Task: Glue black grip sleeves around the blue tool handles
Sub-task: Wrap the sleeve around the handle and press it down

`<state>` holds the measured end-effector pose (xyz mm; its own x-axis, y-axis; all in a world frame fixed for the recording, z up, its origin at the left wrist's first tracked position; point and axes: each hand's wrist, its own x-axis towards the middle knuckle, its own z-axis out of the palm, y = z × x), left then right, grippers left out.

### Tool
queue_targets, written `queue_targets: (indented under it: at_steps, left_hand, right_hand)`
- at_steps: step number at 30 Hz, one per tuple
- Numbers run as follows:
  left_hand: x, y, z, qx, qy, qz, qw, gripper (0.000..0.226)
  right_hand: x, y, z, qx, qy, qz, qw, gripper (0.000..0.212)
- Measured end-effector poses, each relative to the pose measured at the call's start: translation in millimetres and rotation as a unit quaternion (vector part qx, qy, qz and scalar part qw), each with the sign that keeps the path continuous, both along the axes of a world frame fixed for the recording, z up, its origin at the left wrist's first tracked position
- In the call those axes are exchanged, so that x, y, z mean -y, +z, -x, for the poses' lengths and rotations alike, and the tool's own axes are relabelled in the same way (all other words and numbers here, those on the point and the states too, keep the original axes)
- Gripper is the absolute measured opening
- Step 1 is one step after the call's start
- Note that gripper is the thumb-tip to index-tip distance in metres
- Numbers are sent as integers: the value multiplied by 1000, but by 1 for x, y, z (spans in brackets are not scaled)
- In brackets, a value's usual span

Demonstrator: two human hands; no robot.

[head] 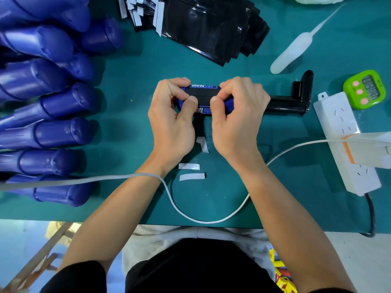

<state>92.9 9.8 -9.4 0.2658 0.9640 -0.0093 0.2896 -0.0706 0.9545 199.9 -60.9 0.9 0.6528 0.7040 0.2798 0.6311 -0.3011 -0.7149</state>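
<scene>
A blue tool handle [228, 105] lies sideways in the middle of the green mat, held in both hands. A black grip sleeve [203, 94] with blue lettering is wrapped around it. My left hand [171, 121] grips the handle's left end, thumb pressing on the sleeve's lower edge. My right hand [237, 119] grips the right end, its thumb pressing the sleeve too. Most of the handle is hidden under my fingers. A pile of bare blue handles [48, 115] fills the left side. A stack of black sleeves [209, 28] lies at the top centre.
A black holder [296, 100] lies right of my hands. A white glue applicator [294, 51], a green timer [365, 88] and a white power strip [347, 144] sit at the right. A white cable [179, 210] loops across the mat's front. White backing strips [191, 171] lie below my hands.
</scene>
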Motion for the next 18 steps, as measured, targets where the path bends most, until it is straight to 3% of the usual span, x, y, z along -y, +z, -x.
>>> queue_targets:
  at_steps: [14, 18]
  left_hand:
    - [-3, -3, 0, 49, -10, 28, 998, 33]
    - [-13, -4, 3, 39, -34, 8, 999, 24]
  right_hand:
    - [0, 1, -2, -36, -13, -15, 999, 13]
    - [0, 1, -1, -46, -12, -25, 999, 14]
